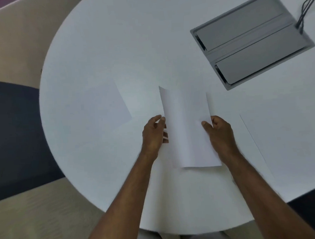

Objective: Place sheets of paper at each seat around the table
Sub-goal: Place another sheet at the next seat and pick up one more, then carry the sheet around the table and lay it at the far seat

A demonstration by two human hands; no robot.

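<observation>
Surface (pixel 98 49): round-ended, white, smooth and matt; fills most of the view.
Floor (pixel 30 217): pale wood-grain boards at 7 to 9 o'clock, crossed by a dark band.
Cable hatch (pixel 252 39): grey metal rectangle set flush in the surface at 1 o'clock, with two hinged flaps side by side; dark cables (pixel 306 7) enter at its far corner.
Flat sheet, right (pixel 289 139): white paper lying on the surface at 3 to 4 o'clock, only its left edge readable.
Flat sheet, left (pixel 98 115): white paper lying on the surface at 9 o'clock, faint against the white.
Held sheet (pixel 188 128): white paper at centre, bowed lengthwise into a shallow trough, both long edges raised; whether its near end touches the surface cannot be told.
Left hand (pixel 154 136): grip closed on the held sheet's left edge, thumb on top.
Right hand (pixel 219 132): grip pinching the right edge, thumb on top.
</observation>
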